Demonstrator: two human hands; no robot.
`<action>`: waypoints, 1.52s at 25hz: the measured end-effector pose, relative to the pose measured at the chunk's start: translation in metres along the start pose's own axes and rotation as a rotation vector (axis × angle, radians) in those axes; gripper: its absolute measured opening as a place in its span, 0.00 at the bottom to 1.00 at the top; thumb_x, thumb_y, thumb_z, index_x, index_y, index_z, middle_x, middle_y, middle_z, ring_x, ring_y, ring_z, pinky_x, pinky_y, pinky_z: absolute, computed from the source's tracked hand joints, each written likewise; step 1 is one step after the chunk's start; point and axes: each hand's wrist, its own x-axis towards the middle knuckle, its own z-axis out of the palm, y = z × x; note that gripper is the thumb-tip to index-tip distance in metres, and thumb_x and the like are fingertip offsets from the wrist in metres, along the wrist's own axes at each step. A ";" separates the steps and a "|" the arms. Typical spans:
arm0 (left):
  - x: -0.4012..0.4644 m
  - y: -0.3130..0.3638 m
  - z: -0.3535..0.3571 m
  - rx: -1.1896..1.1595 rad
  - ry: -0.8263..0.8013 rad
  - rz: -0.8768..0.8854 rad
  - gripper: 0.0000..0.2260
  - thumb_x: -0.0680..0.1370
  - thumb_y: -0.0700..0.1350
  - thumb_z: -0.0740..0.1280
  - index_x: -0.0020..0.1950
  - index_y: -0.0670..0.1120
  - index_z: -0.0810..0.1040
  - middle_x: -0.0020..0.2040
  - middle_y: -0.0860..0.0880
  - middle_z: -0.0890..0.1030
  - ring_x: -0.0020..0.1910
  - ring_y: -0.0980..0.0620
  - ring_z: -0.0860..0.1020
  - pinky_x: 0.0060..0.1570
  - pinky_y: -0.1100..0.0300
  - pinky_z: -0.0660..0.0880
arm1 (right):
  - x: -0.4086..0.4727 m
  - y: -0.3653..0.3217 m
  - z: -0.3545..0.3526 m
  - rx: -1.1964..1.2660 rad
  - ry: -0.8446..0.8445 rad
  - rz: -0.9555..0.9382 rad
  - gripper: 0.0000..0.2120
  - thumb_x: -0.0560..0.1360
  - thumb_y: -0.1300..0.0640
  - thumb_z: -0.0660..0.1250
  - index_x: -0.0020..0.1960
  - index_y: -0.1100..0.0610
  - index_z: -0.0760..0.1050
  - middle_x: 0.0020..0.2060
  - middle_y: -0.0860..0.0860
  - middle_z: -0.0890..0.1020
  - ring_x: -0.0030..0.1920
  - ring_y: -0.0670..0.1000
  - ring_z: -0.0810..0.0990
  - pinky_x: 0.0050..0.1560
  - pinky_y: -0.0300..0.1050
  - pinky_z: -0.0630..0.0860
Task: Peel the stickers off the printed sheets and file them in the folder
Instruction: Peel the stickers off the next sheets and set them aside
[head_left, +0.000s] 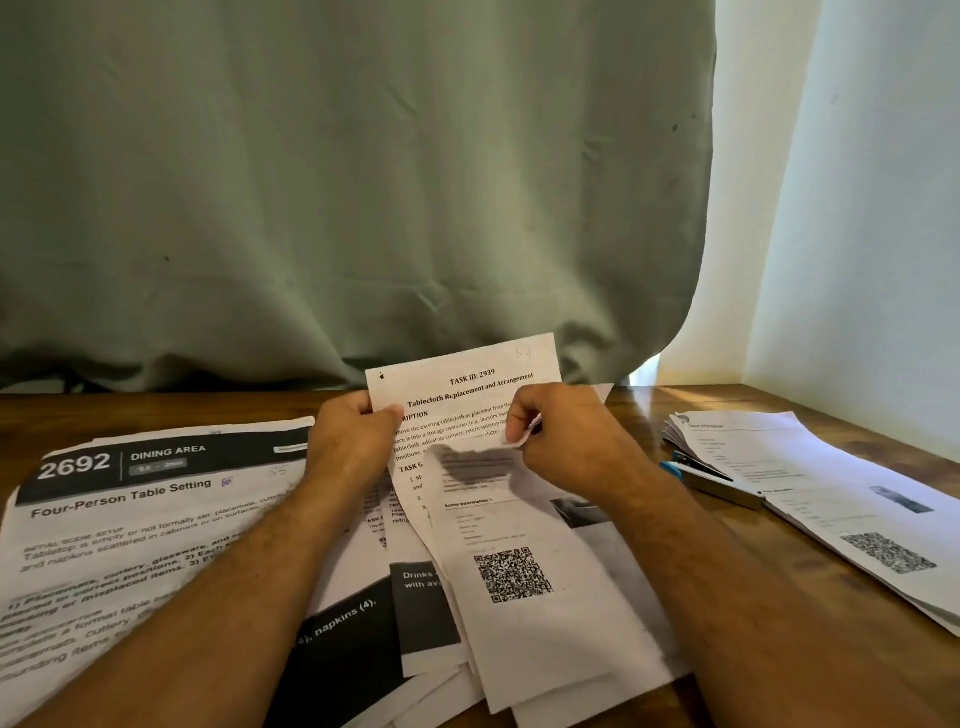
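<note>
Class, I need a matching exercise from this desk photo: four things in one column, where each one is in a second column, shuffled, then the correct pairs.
Things
1. Task ID 2939 sheet
2. Four-Person Table Setting sheet
3. Stapler
4. Small white sticker

Places
A. Flat on the table's left side
B. Pinched in the right hand
C. Held up by the left hand
D. By the paper stack on the right

Pairs: 1-C, 2-A, 3-D, 4-B
</note>
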 end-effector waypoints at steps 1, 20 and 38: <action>0.000 0.000 0.000 -0.001 -0.002 0.002 0.07 0.82 0.45 0.66 0.59 0.50 0.79 0.51 0.48 0.85 0.43 0.48 0.85 0.48 0.46 0.83 | -0.001 -0.001 0.001 0.007 -0.022 -0.005 0.17 0.70 0.71 0.65 0.35 0.49 0.74 0.50 0.51 0.84 0.53 0.51 0.80 0.51 0.49 0.81; -0.013 0.005 0.015 0.093 -0.218 0.133 0.13 0.84 0.44 0.60 0.46 0.58 0.80 0.46 0.49 0.86 0.45 0.47 0.85 0.50 0.44 0.83 | 0.005 -0.024 0.018 -0.139 0.119 -0.145 0.25 0.81 0.57 0.63 0.77 0.50 0.63 0.68 0.51 0.68 0.64 0.51 0.73 0.68 0.43 0.70; 0.000 0.000 0.006 0.718 -0.088 0.137 0.14 0.79 0.43 0.68 0.62 0.56 0.77 0.67 0.47 0.76 0.54 0.50 0.78 0.57 0.48 0.79 | -0.003 -0.006 -0.007 0.062 -0.482 0.280 0.08 0.73 0.65 0.73 0.42 0.53 0.82 0.36 0.51 0.82 0.31 0.47 0.79 0.30 0.38 0.78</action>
